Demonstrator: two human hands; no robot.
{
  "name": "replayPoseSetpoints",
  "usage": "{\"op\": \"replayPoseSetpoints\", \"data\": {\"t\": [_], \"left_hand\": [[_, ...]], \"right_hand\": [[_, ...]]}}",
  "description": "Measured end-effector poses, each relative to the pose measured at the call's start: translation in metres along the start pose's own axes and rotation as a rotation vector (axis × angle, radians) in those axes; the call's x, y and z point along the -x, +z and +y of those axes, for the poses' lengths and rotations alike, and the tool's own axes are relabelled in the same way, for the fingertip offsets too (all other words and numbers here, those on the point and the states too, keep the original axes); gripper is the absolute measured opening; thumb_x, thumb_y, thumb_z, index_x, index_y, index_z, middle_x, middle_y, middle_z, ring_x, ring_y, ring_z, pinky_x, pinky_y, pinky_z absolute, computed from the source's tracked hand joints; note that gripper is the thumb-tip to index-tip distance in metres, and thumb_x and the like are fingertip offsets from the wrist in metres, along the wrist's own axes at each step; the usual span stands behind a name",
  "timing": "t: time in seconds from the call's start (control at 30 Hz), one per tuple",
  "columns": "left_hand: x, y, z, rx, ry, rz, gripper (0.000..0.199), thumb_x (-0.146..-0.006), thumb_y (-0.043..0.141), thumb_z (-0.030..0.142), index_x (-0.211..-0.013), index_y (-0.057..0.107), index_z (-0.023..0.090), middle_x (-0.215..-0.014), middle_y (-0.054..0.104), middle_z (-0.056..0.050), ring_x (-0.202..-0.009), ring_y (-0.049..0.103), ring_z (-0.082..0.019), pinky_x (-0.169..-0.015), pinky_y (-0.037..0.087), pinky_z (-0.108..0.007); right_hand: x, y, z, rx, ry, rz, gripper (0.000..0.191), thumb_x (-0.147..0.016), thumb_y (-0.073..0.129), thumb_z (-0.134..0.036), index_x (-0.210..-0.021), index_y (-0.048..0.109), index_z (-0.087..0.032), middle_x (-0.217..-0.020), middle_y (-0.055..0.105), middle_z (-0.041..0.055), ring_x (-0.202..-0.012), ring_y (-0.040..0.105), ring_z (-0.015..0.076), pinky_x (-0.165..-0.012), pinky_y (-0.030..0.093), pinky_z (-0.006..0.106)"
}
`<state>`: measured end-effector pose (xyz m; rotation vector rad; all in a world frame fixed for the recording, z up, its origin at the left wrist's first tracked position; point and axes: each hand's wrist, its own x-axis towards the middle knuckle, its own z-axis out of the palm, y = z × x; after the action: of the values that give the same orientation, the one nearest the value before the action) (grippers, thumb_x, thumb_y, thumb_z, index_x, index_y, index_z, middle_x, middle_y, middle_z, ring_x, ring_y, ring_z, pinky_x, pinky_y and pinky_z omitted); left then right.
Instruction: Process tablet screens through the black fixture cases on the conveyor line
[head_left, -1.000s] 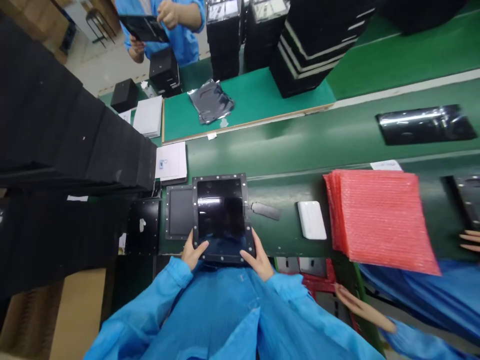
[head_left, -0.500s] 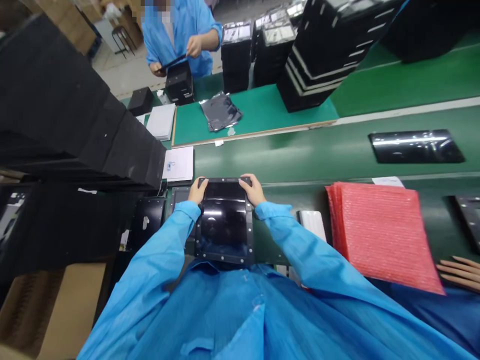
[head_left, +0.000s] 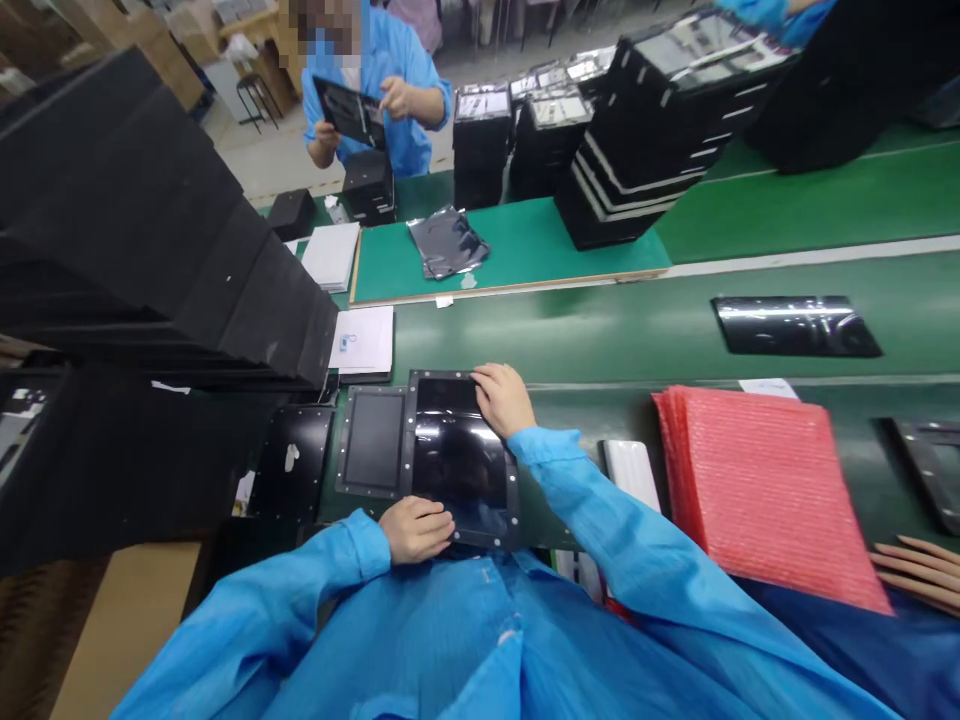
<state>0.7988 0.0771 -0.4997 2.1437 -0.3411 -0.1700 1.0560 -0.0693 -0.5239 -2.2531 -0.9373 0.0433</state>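
Two grips lay flat and spread, pinching nothing: left grip (head_left: 415,530) on the near corner of the black panel (head_left: 457,470), right grip (head_left: 502,400) on its far edge, second panel (head_left: 373,442) just beyond the left grip.

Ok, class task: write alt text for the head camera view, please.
A person's left hand and right hand rest on a glossy black bolted panel on a green conveyor belt, beside a smaller framed panel. A stack of red bubble-wrap bags lies to the right.
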Motion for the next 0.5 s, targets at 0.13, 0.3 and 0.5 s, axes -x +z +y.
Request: {"op": "replayPoseSetpoints", "data": {"t": [0.13,0.3,0.5], "left_hand": [[-0.01,0.003,-0.013,0.089,-0.032,-0.102,0.029,-0.088,0.049,0.038,-0.106,0.07,0.027,-0.1,0.073,-0.009,-0.102,0.065,-0.025,-0.088,0.05,-0.039],[-0.015,0.006,-0.018,0.169,0.04,-0.149,0.035,-0.092,0.042,0.037,-0.113,0.066,0.023,-0.111,0.069,-0.011,-0.11,0.06,-0.025,-0.092,0.046,-0.039],[-0.002,-0.001,-0.025,0.124,-0.012,0.101,0.04,-0.084,0.053,0.026,-0.124,0.057,0.023,-0.134,0.053,-0.012,-0.131,0.04,-0.031,-0.11,0.027,-0.056]], "right_hand": [[-0.009,0.011,-0.018,0.0,-0.143,-0.205,0.035,-0.088,0.038,-0.018,-0.103,0.07,-0.02,-0.108,0.067,0.009,-0.105,0.057,0.0243,-0.097,0.046,0.046],[-0.013,0.022,-0.025,0.057,-0.073,-0.258,0.035,-0.084,0.042,-0.017,-0.103,0.071,-0.024,-0.109,0.068,0.0057,-0.103,0.06,0.0241,-0.094,0.049,0.046],[0.007,0.021,-0.076,0.254,0.069,-0.191,0.049,-0.076,0.044,-0.012,-0.122,0.061,-0.015,-0.132,0.056,0.0104,-0.126,0.047,0.0281,-0.104,0.039,0.054]]}}
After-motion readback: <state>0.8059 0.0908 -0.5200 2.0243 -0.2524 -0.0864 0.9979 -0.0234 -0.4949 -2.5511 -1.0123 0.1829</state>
